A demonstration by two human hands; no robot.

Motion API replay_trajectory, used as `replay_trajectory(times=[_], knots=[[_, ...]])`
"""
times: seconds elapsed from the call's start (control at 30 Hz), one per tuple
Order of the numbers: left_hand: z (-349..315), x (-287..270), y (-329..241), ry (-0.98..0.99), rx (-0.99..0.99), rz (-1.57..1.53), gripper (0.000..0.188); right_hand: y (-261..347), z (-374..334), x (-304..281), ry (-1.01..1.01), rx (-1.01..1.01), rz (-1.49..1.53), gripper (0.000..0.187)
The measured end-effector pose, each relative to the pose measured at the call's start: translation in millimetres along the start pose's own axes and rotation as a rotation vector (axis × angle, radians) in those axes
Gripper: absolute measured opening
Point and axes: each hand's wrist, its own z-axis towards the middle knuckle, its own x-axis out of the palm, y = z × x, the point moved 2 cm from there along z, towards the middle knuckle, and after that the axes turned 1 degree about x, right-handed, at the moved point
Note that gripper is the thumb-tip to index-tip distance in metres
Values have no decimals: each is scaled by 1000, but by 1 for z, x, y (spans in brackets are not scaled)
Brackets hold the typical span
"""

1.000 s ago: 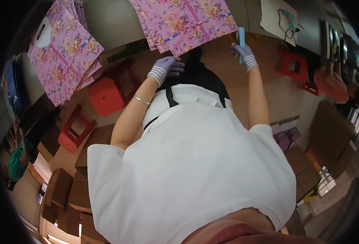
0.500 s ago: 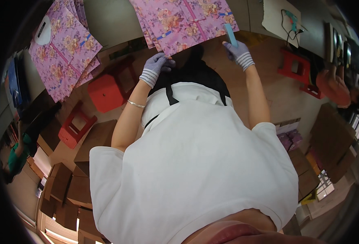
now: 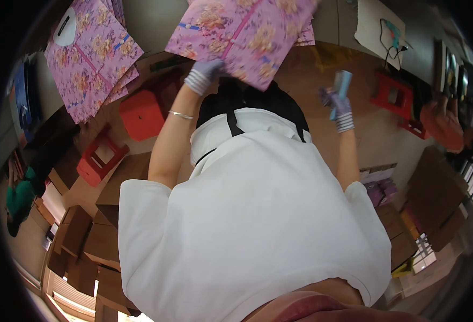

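Note:
My left hand (image 3: 207,74), in a lilac knit glove with a striped cuff, grips the near-left edge of a stiff pink floral sheet (image 3: 247,37). Its fingertips are hidden by the sheet, which is tilted and blurred by motion. More sheets of that print (image 3: 307,35) show beneath it on the grey table (image 3: 330,24). My right hand (image 3: 339,107), gloved alike, is out over the floor, apart from the sheet, closed around a flat light-blue bar (image 3: 342,83). On the table's left lies another pile of pink floral sheets (image 3: 94,59), fanned out, with a white rounded patch at the top.
A teal glue gun (image 3: 393,33) with a black cord lies on a pale board (image 3: 370,24) at right. Red stools (image 3: 141,115) stand under and beside the table. Cardboard boxes (image 3: 102,244) are stacked at lower left. One person sits at each side.
My left hand has lifted and turned the top sheet, and its near corner now hangs toward me. My right hand has drawn back from the sheets, down and to the right, with the blue bar.

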Motion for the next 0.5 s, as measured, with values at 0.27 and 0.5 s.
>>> replay_trajectory(times=[0.27,0.5], knots=[[6,-37,-76,-134,-50,-41,25,-41,38,-46,9,253,247,30],[-5,19,-101,-61,-35,-913,61,-22,13,69,-20,351,428,35]])
